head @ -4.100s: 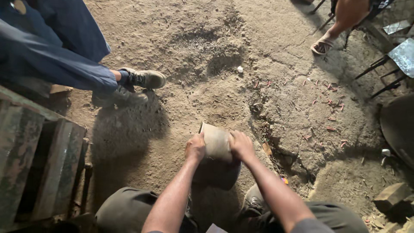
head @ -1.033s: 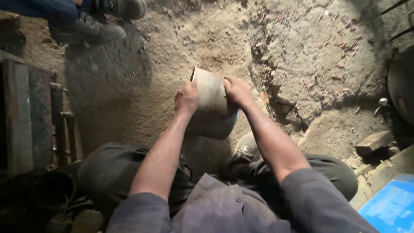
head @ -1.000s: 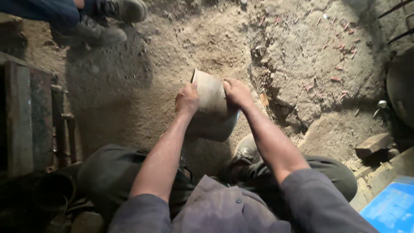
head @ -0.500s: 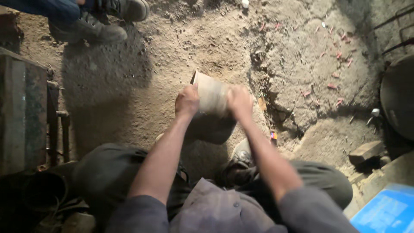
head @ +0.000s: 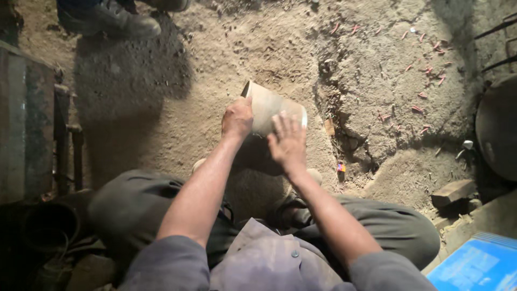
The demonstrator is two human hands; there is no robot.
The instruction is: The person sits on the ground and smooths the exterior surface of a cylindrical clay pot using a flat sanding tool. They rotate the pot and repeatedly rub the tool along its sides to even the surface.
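Since half a second ago my right hand (head: pixel 288 143) opened, fingers spread flat on the clay pot (head: pixel 272 110); my left hand (head: pixel 237 118) grips its rim, tilted above the dirt floor (head: pixel 161 108).

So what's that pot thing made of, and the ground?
The pot looks like unfired clay: matte, pale tan, smooth, though it could be another dull material. The left hand grips it. The ground looks like dry packed earth, dusty and cracked.

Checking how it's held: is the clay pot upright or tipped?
Tipped: the clay pot lies sideways between left hand and right hand, rim pointing left.
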